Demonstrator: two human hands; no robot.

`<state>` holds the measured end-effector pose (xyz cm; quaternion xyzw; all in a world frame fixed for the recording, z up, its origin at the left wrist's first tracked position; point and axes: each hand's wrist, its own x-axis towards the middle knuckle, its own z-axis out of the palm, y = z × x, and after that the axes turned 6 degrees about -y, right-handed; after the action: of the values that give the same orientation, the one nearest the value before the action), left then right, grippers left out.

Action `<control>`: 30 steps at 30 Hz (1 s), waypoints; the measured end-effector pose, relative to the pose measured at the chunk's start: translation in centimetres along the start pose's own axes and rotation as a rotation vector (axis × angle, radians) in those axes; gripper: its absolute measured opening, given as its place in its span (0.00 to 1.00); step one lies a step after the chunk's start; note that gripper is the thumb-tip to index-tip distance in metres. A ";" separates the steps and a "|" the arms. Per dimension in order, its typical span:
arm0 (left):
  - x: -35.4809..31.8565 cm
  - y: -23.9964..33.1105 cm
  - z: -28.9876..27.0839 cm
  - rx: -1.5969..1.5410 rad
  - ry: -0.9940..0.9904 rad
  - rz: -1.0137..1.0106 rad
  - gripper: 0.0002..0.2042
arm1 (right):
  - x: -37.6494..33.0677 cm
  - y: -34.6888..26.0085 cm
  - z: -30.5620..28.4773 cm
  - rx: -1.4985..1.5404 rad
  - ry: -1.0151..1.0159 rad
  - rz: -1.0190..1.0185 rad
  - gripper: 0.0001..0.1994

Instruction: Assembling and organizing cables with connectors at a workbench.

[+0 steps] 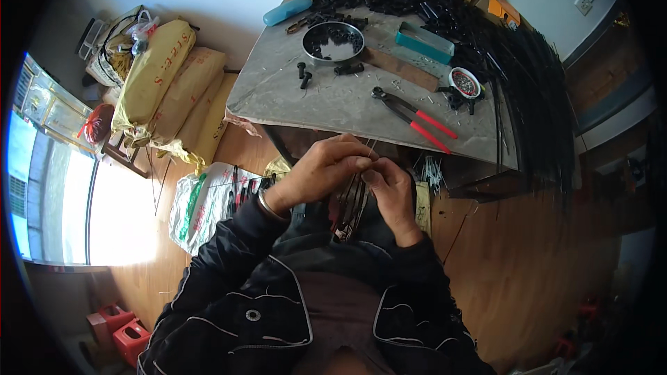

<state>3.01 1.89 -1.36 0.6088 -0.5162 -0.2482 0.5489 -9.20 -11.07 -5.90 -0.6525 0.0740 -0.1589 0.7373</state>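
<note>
In front of the table's near edge, my left hand and my right hand meet with fingertips pinched together. Something very thin seems to be between them, too small to name. Both hands are closed, and a silver bangle circles my left wrist. Below the hands, several thin dark rods lie over my lap, partly hidden. Closest on the tabletop is a pair of cutting pliers with red handles, lying open-jawed.
On the grey table stand a round metal bowl of small black parts, a teal tray and a white dish. Black rods hang over the right edge. Yellow sacks are stacked left; a plastic bag lies below.
</note>
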 end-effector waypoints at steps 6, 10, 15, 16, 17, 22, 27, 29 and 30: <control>0.5 -0.1 1.5 0.299 0.203 0.118 0.08 | 0.5 0.0 -0.5 -0.128 -0.009 -0.020 0.09; 0.5 -1.1 1.9 -0.007 0.196 -0.028 0.12 | 0.7 -1.9 -0.8 -0.049 -0.042 -0.019 0.09; 1.3 -1.0 0.6 -0.484 -0.273 -0.017 0.14 | -0.6 -3.8 -2.1 0.071 -0.261 0.117 0.08; 1.3 -0.3 0.3 -0.512 -0.379 0.011 0.13 | -0.9 -4.0 -1.8 0.068 -0.275 0.112 0.08; 1.4 0.8 0.3 -0.453 -0.335 -0.016 0.12 | -1.0 -4.1 -1.4 -0.106 -0.191 0.034 0.09; 1.6 1.4 3.8 -0.802 0.139 -0.082 0.10 | -0.4 -2.1 1.8 -0.399 0.281 -0.299 0.07; 2.5 0.6 3.2 -0.841 0.363 -0.083 0.09 | 1.5 -1.5 2.5 -0.080 0.102 -0.027 0.05; 2.7 0.0 2.7 -0.739 0.324 -0.044 0.09 | 1.8 -1.3 2.7 -0.026 0.111 -0.027 0.04; 2.8 -0.3 2.3 -0.737 0.330 -0.046 0.09 | 2.0 -1.2 2.7 0.027 0.128 -0.027 0.04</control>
<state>2.04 -1.63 -1.51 0.4142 -0.2841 -0.3278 0.8002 -6.66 -9.28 -4.17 -0.6319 0.1100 -0.2111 0.7376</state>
